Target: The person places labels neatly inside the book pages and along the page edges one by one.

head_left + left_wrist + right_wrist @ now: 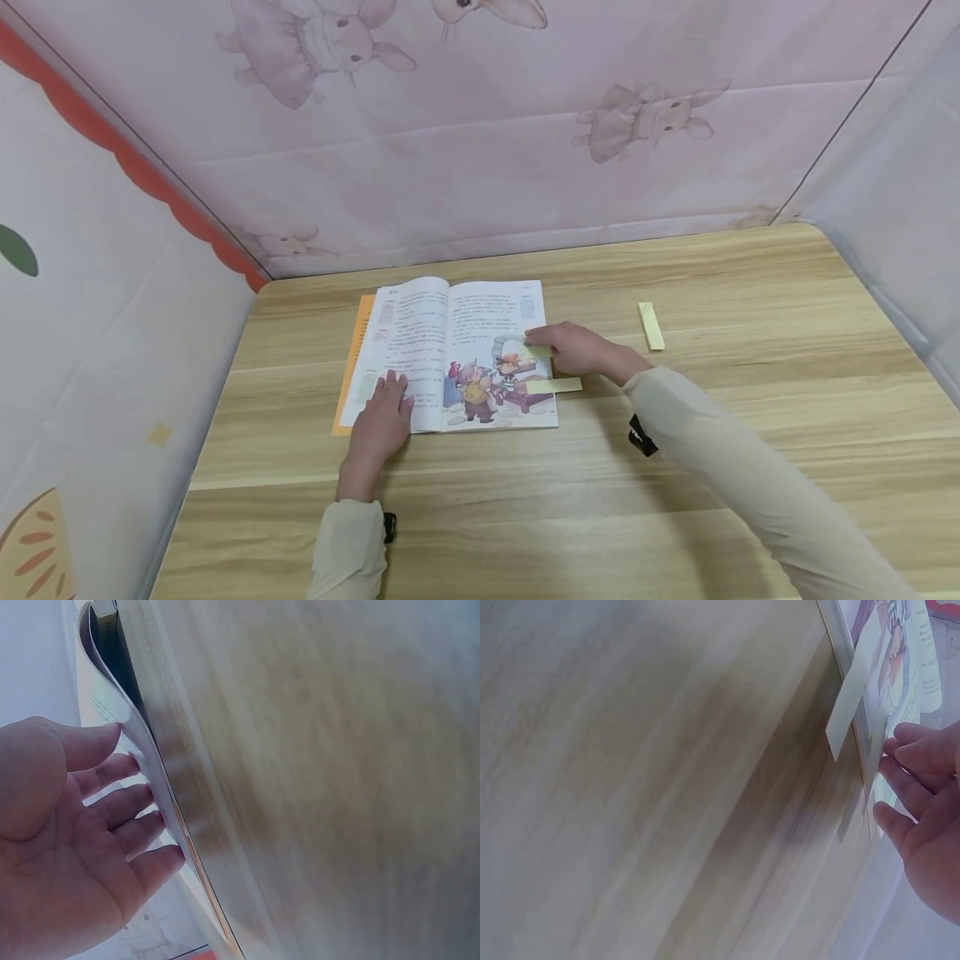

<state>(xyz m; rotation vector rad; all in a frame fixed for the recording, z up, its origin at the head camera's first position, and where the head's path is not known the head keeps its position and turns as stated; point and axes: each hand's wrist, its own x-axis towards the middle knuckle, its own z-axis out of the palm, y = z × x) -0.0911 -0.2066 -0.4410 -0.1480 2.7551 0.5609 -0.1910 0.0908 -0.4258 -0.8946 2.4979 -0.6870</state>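
Note:
An open book (491, 312) with printed text and a cartoon picture lies on the table. My left hand (382, 421) rests on the lower part of its left page, fingers spread; the left wrist view shows the fingertips on the paper (105, 697). At the right page's outer edge is my right hand (579, 348), its index finger stretched over the page. One pale yellow paper strip (555, 385) sticks out past that edge, just below the hand. In the right wrist view, a second strip (875, 754) lies right at the right hand's fingertips, partly covered by them.
A small pad of yellow strips (651, 326) lies on the wooden table (510, 517), right of the book. An orange cover edge (348, 367) shows under the book's left side. Behind the table stands a pink wall (480, 158) with rabbit pictures.

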